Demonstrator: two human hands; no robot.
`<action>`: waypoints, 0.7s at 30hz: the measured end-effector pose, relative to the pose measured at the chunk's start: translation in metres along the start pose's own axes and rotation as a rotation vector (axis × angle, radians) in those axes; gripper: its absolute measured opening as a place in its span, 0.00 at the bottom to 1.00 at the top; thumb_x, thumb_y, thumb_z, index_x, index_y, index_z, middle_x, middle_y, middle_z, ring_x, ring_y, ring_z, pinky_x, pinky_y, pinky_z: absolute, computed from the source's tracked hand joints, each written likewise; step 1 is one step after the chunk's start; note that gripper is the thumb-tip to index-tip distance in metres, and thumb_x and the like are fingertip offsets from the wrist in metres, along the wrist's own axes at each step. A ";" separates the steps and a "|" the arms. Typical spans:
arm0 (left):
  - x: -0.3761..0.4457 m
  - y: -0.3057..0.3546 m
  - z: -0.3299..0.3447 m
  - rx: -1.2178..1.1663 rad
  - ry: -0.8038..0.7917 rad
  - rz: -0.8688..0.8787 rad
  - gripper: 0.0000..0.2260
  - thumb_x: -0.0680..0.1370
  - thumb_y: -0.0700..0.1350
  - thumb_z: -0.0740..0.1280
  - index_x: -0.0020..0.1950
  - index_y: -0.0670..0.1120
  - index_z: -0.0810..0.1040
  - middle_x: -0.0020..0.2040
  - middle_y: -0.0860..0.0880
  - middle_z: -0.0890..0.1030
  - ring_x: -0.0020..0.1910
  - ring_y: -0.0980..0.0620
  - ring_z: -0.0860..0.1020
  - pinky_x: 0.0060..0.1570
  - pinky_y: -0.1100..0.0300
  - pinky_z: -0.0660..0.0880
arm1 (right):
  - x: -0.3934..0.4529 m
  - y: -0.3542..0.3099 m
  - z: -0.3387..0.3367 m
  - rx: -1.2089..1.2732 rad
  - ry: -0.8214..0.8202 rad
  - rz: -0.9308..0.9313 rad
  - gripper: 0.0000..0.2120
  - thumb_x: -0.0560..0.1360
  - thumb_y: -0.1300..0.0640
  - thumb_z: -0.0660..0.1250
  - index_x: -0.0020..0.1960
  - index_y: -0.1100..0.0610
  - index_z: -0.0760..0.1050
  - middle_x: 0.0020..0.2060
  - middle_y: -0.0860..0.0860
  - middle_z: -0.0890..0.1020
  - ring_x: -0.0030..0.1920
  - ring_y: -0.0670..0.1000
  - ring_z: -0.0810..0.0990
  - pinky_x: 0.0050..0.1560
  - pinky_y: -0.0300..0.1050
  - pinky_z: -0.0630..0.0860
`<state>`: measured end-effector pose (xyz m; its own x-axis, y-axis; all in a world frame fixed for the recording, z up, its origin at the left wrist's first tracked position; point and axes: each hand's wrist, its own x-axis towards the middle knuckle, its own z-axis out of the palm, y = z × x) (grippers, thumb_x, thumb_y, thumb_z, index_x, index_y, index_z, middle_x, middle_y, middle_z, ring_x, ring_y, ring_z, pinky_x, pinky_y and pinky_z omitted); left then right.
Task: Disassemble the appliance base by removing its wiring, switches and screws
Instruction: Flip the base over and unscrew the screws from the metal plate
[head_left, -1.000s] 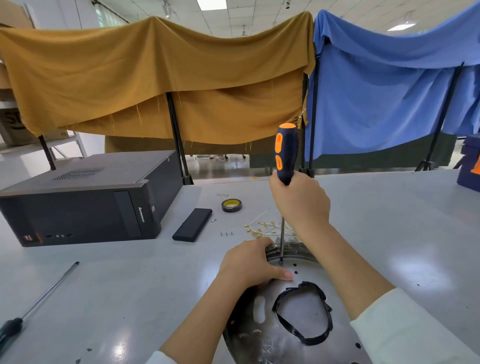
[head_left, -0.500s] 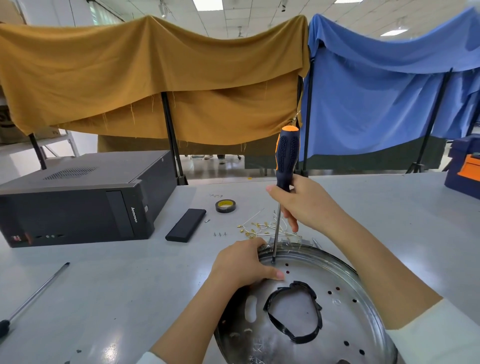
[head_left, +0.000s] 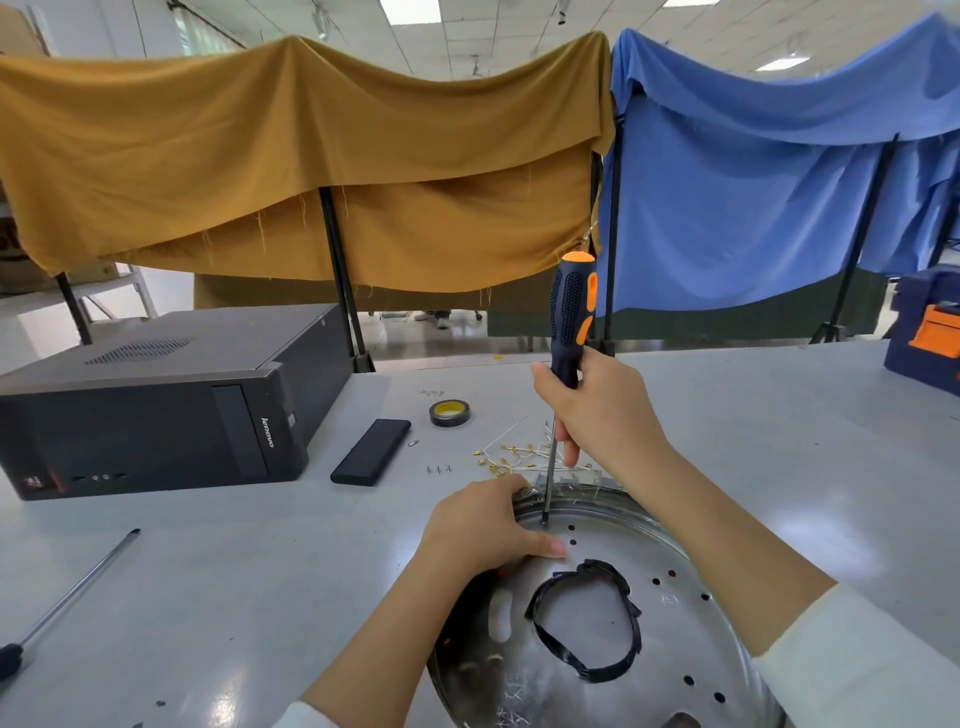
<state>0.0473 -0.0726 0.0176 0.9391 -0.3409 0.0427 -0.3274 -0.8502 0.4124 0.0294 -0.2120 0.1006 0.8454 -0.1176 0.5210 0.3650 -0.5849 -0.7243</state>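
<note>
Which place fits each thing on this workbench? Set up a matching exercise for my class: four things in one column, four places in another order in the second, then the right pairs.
Things
1. screwdriver
2. tape roll
3. computer case
4. three loose screws

Places
A. far left of the table
B. on the table beyond the slim black box, past its far end
C. upright in the right hand, tip on the metal base
D. in a row just right of the slim black box

Pairs: 1-C, 2-B, 3-A, 4-D
</note>
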 end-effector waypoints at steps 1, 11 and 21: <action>0.000 0.000 0.000 -0.004 0.002 0.003 0.30 0.58 0.72 0.70 0.52 0.56 0.72 0.46 0.57 0.78 0.46 0.53 0.76 0.40 0.58 0.69 | 0.000 0.000 0.000 0.000 0.000 -0.003 0.12 0.77 0.50 0.61 0.38 0.55 0.69 0.21 0.50 0.78 0.17 0.50 0.75 0.24 0.32 0.71; 0.001 -0.002 0.001 -0.007 0.006 0.009 0.32 0.58 0.71 0.70 0.56 0.56 0.72 0.49 0.57 0.79 0.49 0.53 0.77 0.41 0.58 0.68 | -0.004 -0.008 -0.008 -0.009 -0.027 0.002 0.12 0.75 0.52 0.60 0.34 0.55 0.66 0.17 0.48 0.70 0.16 0.47 0.70 0.19 0.38 0.70; 0.002 -0.003 0.001 -0.009 0.009 0.005 0.28 0.58 0.71 0.70 0.49 0.56 0.70 0.45 0.58 0.77 0.47 0.53 0.76 0.41 0.58 0.68 | -0.006 -0.007 -0.007 -0.051 0.004 -0.033 0.13 0.74 0.52 0.61 0.33 0.54 0.65 0.19 0.47 0.67 0.17 0.47 0.67 0.25 0.44 0.69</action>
<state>0.0496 -0.0714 0.0155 0.9385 -0.3413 0.0528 -0.3309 -0.8448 0.4205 0.0190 -0.2126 0.1052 0.8317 -0.1005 0.5460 0.3724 -0.6285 -0.6829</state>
